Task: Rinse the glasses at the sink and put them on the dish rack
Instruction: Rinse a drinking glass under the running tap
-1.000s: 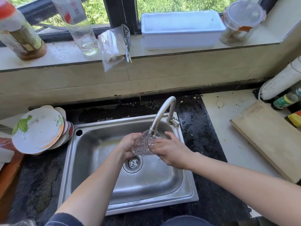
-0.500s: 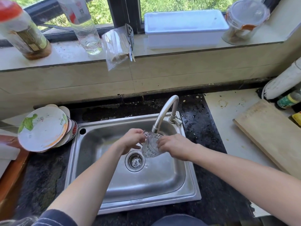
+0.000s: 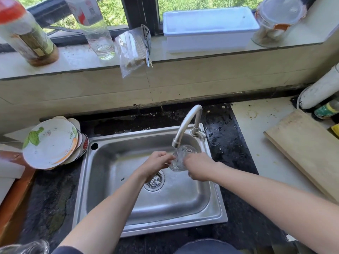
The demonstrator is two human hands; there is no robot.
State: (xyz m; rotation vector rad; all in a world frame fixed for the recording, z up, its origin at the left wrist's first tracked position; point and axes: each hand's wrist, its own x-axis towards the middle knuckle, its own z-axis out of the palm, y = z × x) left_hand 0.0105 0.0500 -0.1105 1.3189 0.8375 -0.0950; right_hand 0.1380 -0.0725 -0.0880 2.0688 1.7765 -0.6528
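A clear patterned glass point(image 3: 180, 158) is held upright under the spout of the curved steel faucet point(image 3: 185, 125), above the steel sink point(image 3: 113, 162). A thin stream of water runs into its mouth. My left hand point(image 3: 157, 162) grips the glass from the left and my right hand point(image 3: 199, 166) grips it from the right, just above the drain point(image 3: 155, 180). Another clear glass point(image 3: 27, 247) shows blurred at the bottom left corner. No dish rack can be made out.
A stack of painted plates point(image 3: 50, 143) leans at the sink's left. A wooden cutting board point(image 3: 304, 149) lies on the right counter. The sill holds a sauce bottle point(image 3: 27, 32), clear bottle point(image 3: 95, 28), bag of sticks point(image 3: 133, 50), white box point(image 3: 209, 28) and jar point(image 3: 277, 21).
The glass has turned from lying sideways to mouth-up and has shifted slightly right under the spout. Both hands have stayed on it.
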